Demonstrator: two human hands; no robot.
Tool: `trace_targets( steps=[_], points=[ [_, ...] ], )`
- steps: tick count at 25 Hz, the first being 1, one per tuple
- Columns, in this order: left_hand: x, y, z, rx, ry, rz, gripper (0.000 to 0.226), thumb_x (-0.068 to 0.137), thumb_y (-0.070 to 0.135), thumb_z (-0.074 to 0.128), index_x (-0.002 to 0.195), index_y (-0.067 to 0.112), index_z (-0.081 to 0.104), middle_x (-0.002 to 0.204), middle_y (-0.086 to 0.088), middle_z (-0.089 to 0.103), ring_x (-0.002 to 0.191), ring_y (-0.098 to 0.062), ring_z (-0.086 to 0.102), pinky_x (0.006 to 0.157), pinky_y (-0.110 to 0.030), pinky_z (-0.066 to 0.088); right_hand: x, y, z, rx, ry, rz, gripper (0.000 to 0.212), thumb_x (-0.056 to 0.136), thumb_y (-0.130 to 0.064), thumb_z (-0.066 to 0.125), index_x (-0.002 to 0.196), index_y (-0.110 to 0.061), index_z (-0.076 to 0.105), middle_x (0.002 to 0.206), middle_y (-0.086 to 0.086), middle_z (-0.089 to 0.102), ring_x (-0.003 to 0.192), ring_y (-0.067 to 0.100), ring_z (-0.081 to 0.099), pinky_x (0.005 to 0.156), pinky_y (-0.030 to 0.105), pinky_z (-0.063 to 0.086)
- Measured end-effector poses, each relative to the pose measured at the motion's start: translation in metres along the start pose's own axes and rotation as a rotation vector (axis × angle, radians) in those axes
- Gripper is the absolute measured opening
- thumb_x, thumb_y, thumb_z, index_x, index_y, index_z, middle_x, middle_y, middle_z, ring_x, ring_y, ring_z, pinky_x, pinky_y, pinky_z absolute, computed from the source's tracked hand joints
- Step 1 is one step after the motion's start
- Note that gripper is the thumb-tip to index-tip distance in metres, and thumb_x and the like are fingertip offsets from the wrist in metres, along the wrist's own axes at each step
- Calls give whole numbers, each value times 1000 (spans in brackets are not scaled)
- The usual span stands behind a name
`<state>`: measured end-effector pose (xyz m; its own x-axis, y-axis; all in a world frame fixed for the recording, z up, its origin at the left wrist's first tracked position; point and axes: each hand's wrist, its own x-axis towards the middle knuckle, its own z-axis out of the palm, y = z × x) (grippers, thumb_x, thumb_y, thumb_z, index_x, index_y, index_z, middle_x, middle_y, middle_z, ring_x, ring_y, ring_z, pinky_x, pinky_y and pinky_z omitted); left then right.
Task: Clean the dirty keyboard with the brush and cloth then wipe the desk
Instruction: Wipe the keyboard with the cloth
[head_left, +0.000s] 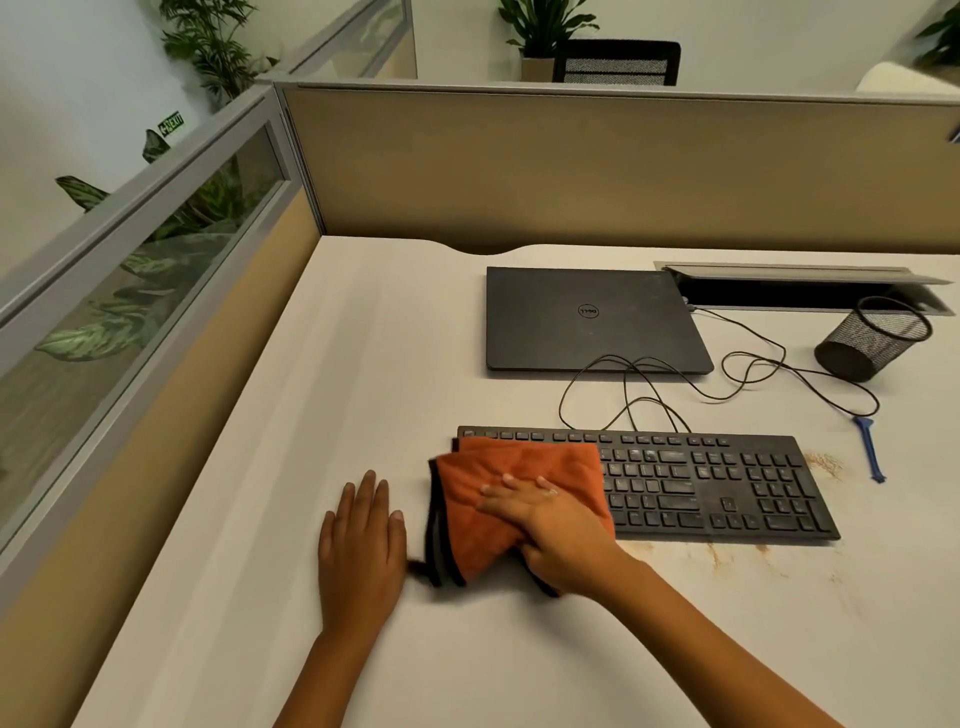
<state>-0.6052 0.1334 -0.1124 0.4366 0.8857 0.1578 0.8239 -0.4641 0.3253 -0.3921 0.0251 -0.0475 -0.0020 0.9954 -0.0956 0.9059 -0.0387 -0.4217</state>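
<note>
At the far left I see my left hand (362, 540) lying flat on the pale tabletop (249, 467), fingers (368, 493) straight and released, holding nothing. Just beside it to the right, my right hand (550, 525) presses down on the folded orange cloth (511, 499), fingers spread flat over it rather than clenched. The cloth covers the left end of the black keyboard (717, 488) and hangs over its near edge onto the tabletop. Behind the keyboard lies a closed Dell laptop (592, 319), and a thin black cable (753, 374) loops between them. Brownish dirt smears (823, 464) mark the tabletop along the keyboard's near edge and by its right end. Further right lies the blue brush (870, 449), apart from the keyboard, and behind it a black mesh pen cup (872, 340) stands.
</note>
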Motion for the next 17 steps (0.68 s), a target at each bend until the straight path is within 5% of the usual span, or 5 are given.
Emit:
trace_targets(
  steps=[8,12,17],
  points=[
    [1,-1,2,9,5,-1,57,97,36,27,134,4,58,143,-12,52,132,-35,49,103,-54,40,-4,46,-27,-26,253,483,62,88,-14,47,145,-30,31,154,-7,27,145,18,13,118,41,4],
    [1,1,2,8,13,-7,57,97,35,28,133,4,59,143,-12,53,131,-35,50,103,-53,40,41,17,-22,-38,198,372,60,90,-25,49,146,-30,27,155,-7,25,145,19,13,117,44,5],
    [2,-3,3,18,-2,33,55,91,29,32,131,4,60,142,-14,53,130,-37,51,100,-56,42,36,-24,1,-31,31,36,64,83,-11,49,142,-29,36,155,-6,26,145,18,14,116,39,3]
  ],
)
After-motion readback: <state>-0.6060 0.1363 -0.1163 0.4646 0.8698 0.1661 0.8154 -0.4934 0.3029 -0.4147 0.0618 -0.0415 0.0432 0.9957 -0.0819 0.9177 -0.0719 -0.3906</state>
